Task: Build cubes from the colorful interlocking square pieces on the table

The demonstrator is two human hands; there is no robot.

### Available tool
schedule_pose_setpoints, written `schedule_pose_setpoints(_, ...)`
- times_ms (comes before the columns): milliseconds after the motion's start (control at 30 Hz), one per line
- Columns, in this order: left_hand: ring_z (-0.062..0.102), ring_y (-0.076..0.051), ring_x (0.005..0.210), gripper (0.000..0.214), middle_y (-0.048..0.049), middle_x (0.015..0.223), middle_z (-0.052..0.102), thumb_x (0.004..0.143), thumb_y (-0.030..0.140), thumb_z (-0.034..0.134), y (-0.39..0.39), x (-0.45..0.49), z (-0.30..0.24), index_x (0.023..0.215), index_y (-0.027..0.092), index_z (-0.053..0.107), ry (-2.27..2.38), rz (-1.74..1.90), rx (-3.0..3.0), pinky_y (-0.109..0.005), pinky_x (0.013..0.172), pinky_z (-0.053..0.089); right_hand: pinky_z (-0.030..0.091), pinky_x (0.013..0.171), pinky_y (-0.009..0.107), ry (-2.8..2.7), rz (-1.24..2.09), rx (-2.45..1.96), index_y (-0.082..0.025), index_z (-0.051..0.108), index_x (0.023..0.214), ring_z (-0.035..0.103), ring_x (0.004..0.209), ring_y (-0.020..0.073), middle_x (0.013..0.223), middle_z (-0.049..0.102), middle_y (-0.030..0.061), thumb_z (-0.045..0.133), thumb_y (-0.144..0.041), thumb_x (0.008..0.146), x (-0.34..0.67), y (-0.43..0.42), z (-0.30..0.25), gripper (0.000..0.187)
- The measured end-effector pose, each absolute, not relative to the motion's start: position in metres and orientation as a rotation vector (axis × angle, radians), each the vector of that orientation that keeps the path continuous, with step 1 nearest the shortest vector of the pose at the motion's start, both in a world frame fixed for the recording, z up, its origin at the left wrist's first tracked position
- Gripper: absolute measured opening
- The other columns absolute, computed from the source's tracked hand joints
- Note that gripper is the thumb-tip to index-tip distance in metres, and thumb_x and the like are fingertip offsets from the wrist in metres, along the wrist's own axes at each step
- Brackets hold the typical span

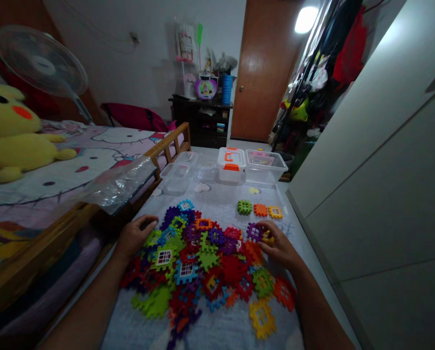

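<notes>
A heap of colourful plastic interlocking tiles [206, 265] lies on the pale sheet in front of me. My left hand [135, 236] rests at the heap's left edge, fingers curled over a light green tile [153, 238]. My right hand [279, 245] sits at the heap's right edge, its fingers pinched on a purple tile [254, 231], with a yellow tile just under them. Beyond the heap, a green tile [244, 207], an orange tile [260, 210] and a yellow tile [275, 212] lie in a row.
Clear plastic boxes [266, 167] and a white box with an orange handle [231, 164] stand at the far end. A wooden bed frame [166, 146] with a yellow plush toy [16, 136] runs along the left. A pale wardrobe wall [377, 170] borders the right.
</notes>
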State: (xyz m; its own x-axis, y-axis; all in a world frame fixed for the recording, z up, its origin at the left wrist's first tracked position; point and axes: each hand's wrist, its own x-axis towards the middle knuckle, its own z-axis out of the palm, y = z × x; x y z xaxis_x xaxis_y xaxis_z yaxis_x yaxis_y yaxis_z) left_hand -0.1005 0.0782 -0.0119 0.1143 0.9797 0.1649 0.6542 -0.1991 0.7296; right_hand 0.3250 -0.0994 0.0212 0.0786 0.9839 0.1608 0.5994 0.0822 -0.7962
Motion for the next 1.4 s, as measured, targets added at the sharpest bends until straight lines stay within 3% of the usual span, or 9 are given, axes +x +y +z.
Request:
schedule_pose_setpoints(233, 0.071, -0.025, 0.087, 0.042, -0.0058, 0.090, 0.077, 0.069, 0.055, 0.057, 0.080, -0.101, -0.014, 0.085, 0.019, 0.073, 1.593, 0.895, 1.905, -0.031, 0.086, 0.053, 0.042, 0.099, 0.043, -1.603, 0.577, -1.636, -0.022, 0.059, 0.113, 0.055, 0.112, 0.0253, 0.117, 0.060, 0.0080, 0.061, -0.022, 0.071, 0.318, -0.098, 0.015, 0.042)
schedule_pose_setpoints(467, 0.070, -0.026, 0.089, 0.044, -0.0069, 0.092, 0.077, 0.069, 0.056, 0.056, 0.081, -0.103, -0.015, 0.087, 0.019, 0.072, 1.603, 0.849, 1.904, -0.032, 0.088, 0.052, 0.048, 0.085, 0.039, -1.490, 0.555, -1.726, -0.022, 0.059, 0.120, 0.060, 0.095, 0.0228, 0.110, 0.064, 0.0086, 0.061, -0.035, 0.080, 0.308, -0.096, 0.017, 0.042)
schedule_pose_setpoints(700, 0.070, -0.025, 0.091, 0.044, -0.0067, 0.095, 0.076, 0.071, 0.055, 0.057, 0.083, -0.106, -0.019, 0.089, 0.019, 0.072, 1.596, 0.832, 1.912, -0.032, 0.089, 0.052, 0.046, 0.078, 0.037, -1.371, 0.313, -1.828, -0.019, 0.063, 0.095, 0.059, 0.086, 0.0222, 0.096, 0.065, 0.0085, 0.053, -0.029, 0.082, 0.340, -0.099, 0.021, 0.019)
schedule_pose_setpoints(833, 0.070, -0.025, 0.091, 0.042, -0.0060, 0.095, 0.076, 0.072, 0.055, 0.057, 0.084, -0.108, -0.021, 0.089, 0.020, 0.073, 1.613, 0.829, 1.925, -0.031, 0.089, 0.052, 0.045, 0.078, 0.034, -1.624, 0.467, -1.829, -0.020, 0.063, 0.081, 0.057, 0.083, 0.0206, 0.086, 0.063, 0.0053, 0.057, -0.026, 0.080, 0.347, -0.103, 0.025, 0.008)
schedule_pose_setpoints(967, 0.071, -0.025, 0.089, 0.041, -0.0053, 0.093, 0.077, 0.071, 0.055, 0.057, 0.085, -0.108, -0.022, 0.087, 0.020, 0.073, 1.614, 0.844, 1.945, -0.030, 0.087, 0.053, 0.043, 0.088, 0.035, -1.862, 0.577, -1.846, -0.021, 0.068, 0.093, 0.055, 0.096, 0.0222, 0.098, 0.061, 0.0064, 0.066, -0.023, 0.075, 0.334, -0.106, 0.027, 0.018)
schedule_pose_setpoints(1067, 0.071, -0.024, 0.086, 0.040, -0.0051, 0.091, 0.077, 0.071, 0.054, 0.058, 0.086, -0.109, -0.023, 0.086, 0.021, 0.073, 1.611, 0.860, 1.951, -0.029, 0.084, 0.054, 0.041, 0.088, 0.036, -1.950, 0.566, -1.944, -0.019, 0.068, 0.093, 0.052, 0.096, 0.0228, 0.098, 0.060, 0.0072, 0.069, -0.021, 0.073, 0.323, -0.105, 0.029, 0.021)
schedule_pose_setpoints(1267, 0.071, -0.024, 0.087, 0.040, -0.0048, 0.091, 0.077, 0.072, 0.055, 0.057, 0.086, -0.109, -0.023, 0.086, 0.021, 0.073, 1.614, 0.851, 1.958, -0.029, 0.083, 0.054, 0.040, 0.080, 0.031, -1.897, 0.609, -1.867, -0.019, 0.059, 0.079, 0.051, 0.086, 0.0187, 0.086, 0.057, 0.0032, 0.061, -0.010, 0.068, 0.321, -0.103, 0.028, 0.014)
schedule_pose_setpoints(1400, 0.071, -0.024, 0.088, 0.042, -0.0048, 0.092, 0.077, 0.071, 0.056, 0.057, 0.084, -0.107, -0.020, 0.086, 0.021, 0.073, 1.620, 0.850, 1.946, -0.029, 0.084, 0.054, 0.038, 0.063, 0.026, -1.676, 0.831, -1.739, -0.020, 0.053, 0.076, 0.047, 0.067, 0.0134, 0.072, 0.051, -0.0024, 0.056, -0.013, 0.069, 0.330, -0.103, 0.029, 0.010)
